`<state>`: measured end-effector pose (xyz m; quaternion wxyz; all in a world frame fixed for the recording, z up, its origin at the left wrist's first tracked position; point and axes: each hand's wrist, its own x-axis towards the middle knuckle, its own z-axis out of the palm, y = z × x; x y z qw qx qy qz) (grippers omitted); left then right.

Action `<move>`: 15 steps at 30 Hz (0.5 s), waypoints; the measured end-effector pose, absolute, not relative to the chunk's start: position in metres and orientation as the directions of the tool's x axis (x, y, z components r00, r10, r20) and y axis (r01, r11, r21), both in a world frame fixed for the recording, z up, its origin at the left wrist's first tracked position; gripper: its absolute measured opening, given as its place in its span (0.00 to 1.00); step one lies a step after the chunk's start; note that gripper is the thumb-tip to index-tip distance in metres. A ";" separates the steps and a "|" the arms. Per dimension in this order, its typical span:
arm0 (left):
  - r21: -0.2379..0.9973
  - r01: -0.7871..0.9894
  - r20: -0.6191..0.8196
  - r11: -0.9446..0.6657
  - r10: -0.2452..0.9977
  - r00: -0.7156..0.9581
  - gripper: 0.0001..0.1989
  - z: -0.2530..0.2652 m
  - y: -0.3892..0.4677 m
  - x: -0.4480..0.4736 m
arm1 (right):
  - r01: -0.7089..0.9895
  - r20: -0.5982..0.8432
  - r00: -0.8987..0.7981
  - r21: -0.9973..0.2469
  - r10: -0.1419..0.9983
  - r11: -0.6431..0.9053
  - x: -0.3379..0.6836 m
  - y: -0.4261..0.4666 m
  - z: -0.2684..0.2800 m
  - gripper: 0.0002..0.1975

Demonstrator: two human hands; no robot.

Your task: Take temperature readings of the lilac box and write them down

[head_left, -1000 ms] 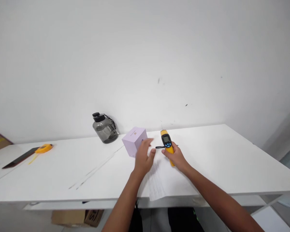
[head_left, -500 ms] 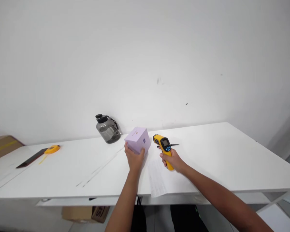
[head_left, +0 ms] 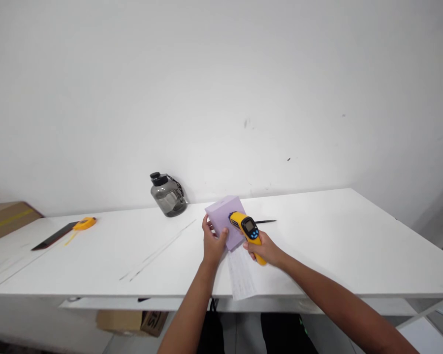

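Note:
My left hand [head_left: 213, 241] grips a light purple box [head_left: 221, 215] by its lower left side, with the thumb across the near face. The box is tilted, and one broad face is turned toward me. In my right hand [head_left: 265, 247] is a yellow and black infrared thermometer [head_left: 249, 229], held by its handle. Its nose is in front of the box's right part and points at it; whether they touch I cannot tell. Under the box and the thermometer lies a sheet of paper [head_left: 241, 278] with faint print. A dark pen [head_left: 266, 221] rests behind the thermometer, partly hidden.
A grey transparent bottle [head_left: 170, 199] with a black cap stands by the wall. Farther left on the white table [head_left: 335, 246] are a yellow tape measure [head_left: 84, 223], a dark flat strip [head_left: 54, 236] and a cardboard box [head_left: 11, 220]. Another carton [head_left: 131, 322] sits below the table.
My left hand has moved right and turned the purple box, so a plain face shows. The thermometer's nose has shifted slightly left and down, now overlapping the box. The view has shifted a little.

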<state>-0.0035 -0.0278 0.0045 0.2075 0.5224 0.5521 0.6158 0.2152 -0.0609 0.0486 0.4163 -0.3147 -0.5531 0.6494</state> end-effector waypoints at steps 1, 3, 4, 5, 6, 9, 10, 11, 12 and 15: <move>0.891 0.333 0.423 -0.309 0.831 -0.361 0.50 0.004 -0.028 -0.004 | -0.187 0.054 -0.459 -0.982 0.887 -0.038 0.215 -0.061 0.048 0.29; 0.880 0.353 0.439 -0.318 0.828 -0.348 0.50 0.005 -0.029 -0.003 | -0.179 0.057 -0.464 -0.983 0.884 -0.031 0.216 -0.061 0.048 0.29; 0.876 0.359 0.445 -0.323 0.827 -0.342 0.50 0.005 -0.029 -0.003 | -0.176 0.058 -0.464 -0.984 0.884 -0.028 0.216 -0.061 0.048 0.29; 0.873 0.362 0.450 -0.327 0.827 -0.337 0.50 0.005 -0.029 -0.003 | -0.175 0.057 -0.463 -0.984 0.885 -0.028 0.216 -0.061 0.048 0.29; 0.871 0.363 0.453 -0.331 0.827 -0.333 0.50 0.005 -0.030 -0.003 | -0.174 0.056 -0.460 -0.984 0.886 -0.028 0.216 -0.061 0.047 0.29; 0.866 0.368 0.459 -0.339 0.831 -0.315 0.50 0.006 -0.030 -0.002 | -0.166 0.049 -0.455 -0.986 0.889 -0.030 0.217 -0.062 0.047 0.28; 0.864 0.372 0.460 -0.339 0.831 -0.311 0.50 0.006 -0.031 -0.002 | -0.163 0.048 -0.454 -0.986 0.890 -0.029 0.217 -0.062 0.047 0.28; 0.862 0.376 0.462 -0.339 0.831 -0.309 0.51 0.006 -0.031 -0.002 | -0.158 0.048 -0.455 -0.987 0.889 -0.028 0.217 -0.062 0.047 0.27; 0.860 0.380 0.465 -0.340 0.830 -0.309 0.51 0.006 -0.031 -0.003 | -0.154 0.047 -0.455 -0.988 0.889 -0.026 0.217 -0.062 0.047 0.27; 0.851 0.394 0.477 -0.347 0.823 -0.307 0.52 0.005 -0.031 -0.003 | -0.142 0.041 -0.455 -0.989 0.889 -0.027 0.218 -0.063 0.048 0.27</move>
